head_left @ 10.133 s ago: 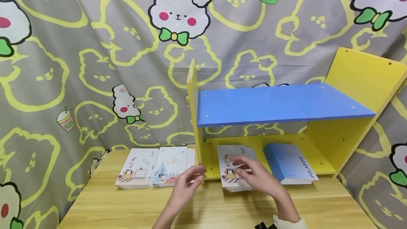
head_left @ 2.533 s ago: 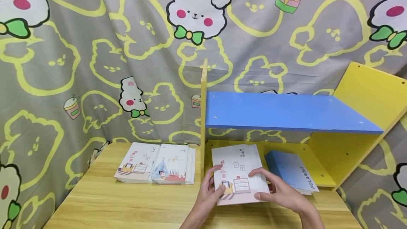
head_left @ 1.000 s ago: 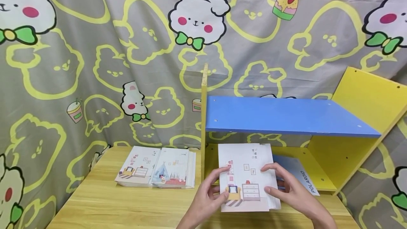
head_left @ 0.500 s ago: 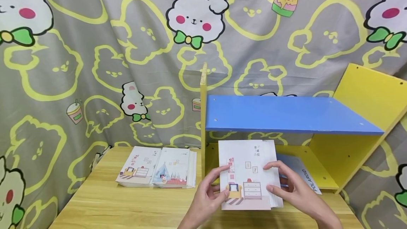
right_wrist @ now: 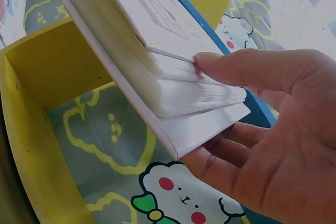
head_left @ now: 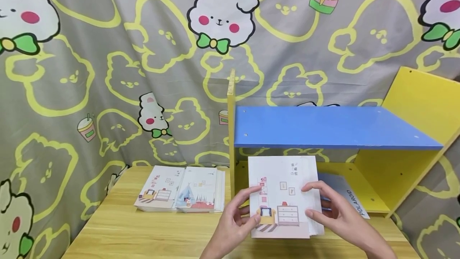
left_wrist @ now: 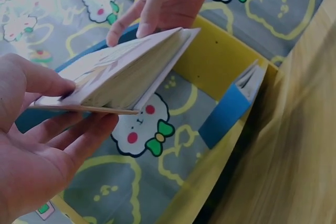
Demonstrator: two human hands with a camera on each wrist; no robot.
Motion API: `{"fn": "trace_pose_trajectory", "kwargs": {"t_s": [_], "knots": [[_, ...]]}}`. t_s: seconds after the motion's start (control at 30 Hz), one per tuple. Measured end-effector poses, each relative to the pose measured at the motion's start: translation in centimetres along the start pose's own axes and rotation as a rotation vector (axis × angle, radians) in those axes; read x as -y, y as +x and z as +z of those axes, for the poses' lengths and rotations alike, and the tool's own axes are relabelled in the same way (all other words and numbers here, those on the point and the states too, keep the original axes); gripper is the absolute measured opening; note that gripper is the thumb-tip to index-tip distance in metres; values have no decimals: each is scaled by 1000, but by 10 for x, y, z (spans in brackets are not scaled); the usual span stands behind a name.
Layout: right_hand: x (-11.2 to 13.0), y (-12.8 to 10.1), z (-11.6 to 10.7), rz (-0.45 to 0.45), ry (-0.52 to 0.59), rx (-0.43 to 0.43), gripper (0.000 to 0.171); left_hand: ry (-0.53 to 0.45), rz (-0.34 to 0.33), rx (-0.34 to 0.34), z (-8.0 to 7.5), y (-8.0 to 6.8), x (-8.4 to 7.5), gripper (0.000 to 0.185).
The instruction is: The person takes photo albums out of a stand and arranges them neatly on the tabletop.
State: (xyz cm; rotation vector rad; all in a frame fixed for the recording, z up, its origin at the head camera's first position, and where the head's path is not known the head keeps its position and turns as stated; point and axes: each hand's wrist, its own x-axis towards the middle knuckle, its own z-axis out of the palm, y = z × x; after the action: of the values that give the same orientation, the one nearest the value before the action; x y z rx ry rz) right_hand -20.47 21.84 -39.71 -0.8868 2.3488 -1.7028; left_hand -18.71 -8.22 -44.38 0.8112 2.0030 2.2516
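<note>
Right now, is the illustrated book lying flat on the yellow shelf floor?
No, both hands, left hand and right hand, hold the illustrated book tilted up.

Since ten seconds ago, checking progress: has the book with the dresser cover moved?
Yes. The book lay flat in the yellow shelf; now both hands hold it raised, tilted toward the camera, in front of the shelf's opening.

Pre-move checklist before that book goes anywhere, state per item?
1. Left hand grips the book: ok.
2. Right hand grips its other edge: ok, fingers on the pages.
3. Book shut: not ok, cover slightly parted in the wrist views.
4. Free space on the lower shelf left of the blue book: ok.
5. Blue board bare: ok.
6. Room behind the held book: cannot tell.
</note>
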Motion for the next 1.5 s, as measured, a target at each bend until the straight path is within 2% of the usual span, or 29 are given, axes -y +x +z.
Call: {"fn": "trace_pose_trajectory", "kwargs": {"t_s": [0.33, 0.83, 1.07, 1.27, 1.5], "knots": [[12, 2, 3, -18, -20, -17, 42, 23, 83, 3, -3, 0, -12, 59], [20, 7, 20, -78, -31, -88, 43, 50, 116, -36, -14, -3, -26, 56], [22, 7, 26, -84, -33, -115, 44, 35, 166, -47, -17, -3, -31, 56], [27, 9, 30, -84, -63, -134, 44, 40, 163, -67, -21, -6, -36, 57], [34, 15, 36, -107, -53, -134, 44, 39, 246, -65, -27, -9, -41, 58]]}}
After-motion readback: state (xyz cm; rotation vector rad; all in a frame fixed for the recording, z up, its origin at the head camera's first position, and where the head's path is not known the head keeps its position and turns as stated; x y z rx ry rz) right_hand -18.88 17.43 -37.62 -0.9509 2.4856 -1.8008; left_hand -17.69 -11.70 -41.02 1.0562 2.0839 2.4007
